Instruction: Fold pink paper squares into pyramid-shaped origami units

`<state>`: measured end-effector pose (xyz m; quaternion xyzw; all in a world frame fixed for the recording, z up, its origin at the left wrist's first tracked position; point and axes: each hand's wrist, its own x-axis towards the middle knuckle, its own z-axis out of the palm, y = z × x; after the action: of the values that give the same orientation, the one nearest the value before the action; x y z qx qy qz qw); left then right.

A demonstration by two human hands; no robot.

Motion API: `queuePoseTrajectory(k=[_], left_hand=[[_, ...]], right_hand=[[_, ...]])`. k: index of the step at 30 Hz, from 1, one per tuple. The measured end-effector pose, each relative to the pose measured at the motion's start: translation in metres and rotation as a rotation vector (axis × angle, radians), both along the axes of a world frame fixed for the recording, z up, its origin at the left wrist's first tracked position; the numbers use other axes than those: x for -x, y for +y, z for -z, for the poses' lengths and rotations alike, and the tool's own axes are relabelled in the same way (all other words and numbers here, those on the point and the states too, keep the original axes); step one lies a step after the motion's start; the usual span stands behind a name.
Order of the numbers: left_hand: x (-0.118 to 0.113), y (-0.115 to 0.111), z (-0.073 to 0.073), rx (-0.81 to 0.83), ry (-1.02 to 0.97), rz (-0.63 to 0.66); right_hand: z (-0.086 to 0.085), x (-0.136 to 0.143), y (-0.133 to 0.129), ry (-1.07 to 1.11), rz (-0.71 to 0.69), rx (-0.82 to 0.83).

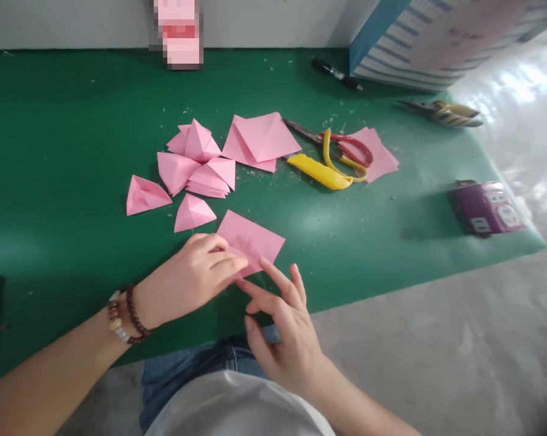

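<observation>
A sheet of pink paper [258, 236] lies on the green table in front of me, its near edge partly hidden under my fingers. My left hand [205, 266] comes from the left, its bent fingers held together and pressing on the paper's near left part. At the near edge, my right hand [280, 321] touches the sheet with its index and middle fingertips; its fingers are spread. Just beyond my left hand sits a folded pink paper piece [195, 211]. Another folded piece [146, 197] lies to the left, and several more are grouped behind.
Flat pink sheets [268, 136] lie farther back. Scissors [325, 139] and a yellow-handled cutter [321, 172] rest beside them, over more pink paper [380, 154]. Farther out are a pen [337, 74], pliers [443, 113], a purple box [489, 207] and a large striped box [419, 45].
</observation>
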<state>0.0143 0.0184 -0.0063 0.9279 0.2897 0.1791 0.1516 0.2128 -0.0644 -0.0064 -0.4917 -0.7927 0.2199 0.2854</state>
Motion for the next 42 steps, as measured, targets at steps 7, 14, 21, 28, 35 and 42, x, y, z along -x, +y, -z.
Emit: queuePoseTrajectory(k=[7,14,21,28,35,42], left_hand=[[0.003,0.002,0.0,0.082,-0.023,-0.018],[0.005,0.004,0.003,0.296,-0.078,-0.13],[0.007,0.003,0.005,0.353,-0.084,-0.159],[0.007,0.004,0.004,0.335,-0.077,-0.147],[0.007,0.006,0.003,0.325,-0.097,-0.133],[0.009,0.01,-0.001,0.365,-0.051,-0.113]], right_hand=[[-0.001,0.005,0.0,-0.027,-0.004,0.039],[0.001,0.003,0.0,-0.048,0.059,0.078],[0.001,-0.014,0.004,-0.085,0.137,0.081],[0.007,-0.026,0.005,-0.062,0.204,0.032],[0.005,-0.032,0.024,-0.15,0.285,-0.214],[0.008,-0.016,0.043,-0.341,0.176,-0.204]])
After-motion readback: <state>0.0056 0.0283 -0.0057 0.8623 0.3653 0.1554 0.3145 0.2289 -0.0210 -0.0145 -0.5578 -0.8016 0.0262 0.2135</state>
